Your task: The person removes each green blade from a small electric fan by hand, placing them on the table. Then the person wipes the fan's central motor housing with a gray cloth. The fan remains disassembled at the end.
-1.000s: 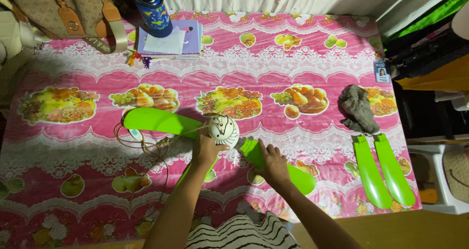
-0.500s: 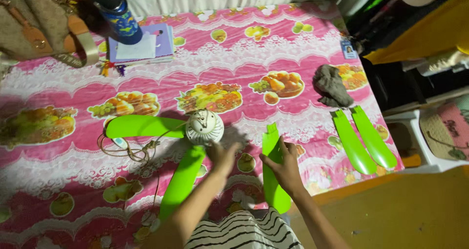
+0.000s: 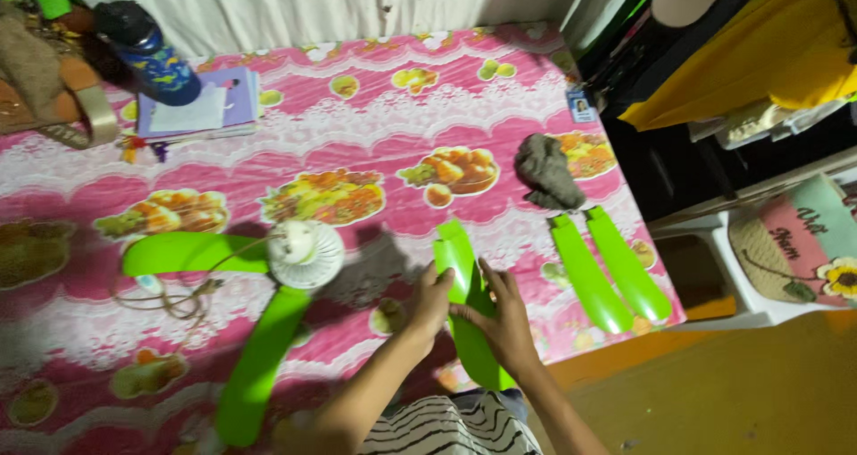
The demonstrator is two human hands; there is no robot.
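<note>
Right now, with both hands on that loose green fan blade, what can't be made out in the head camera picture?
- Lower end of the loose bright green plastic fan blade: hidden by the right hand and striped clothing.
- Left hand grip: fingers wrap the blade edge; underside contact unseen.
- White round fan hub: blade mounting points too small and blurred.
- Attached green blade: tip cut off by the bottom edge.
- Small card at the table edge: too small.

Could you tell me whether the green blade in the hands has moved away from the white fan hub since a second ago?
Yes. The green blade has come off the white hub, now rightward, apart.
</note>
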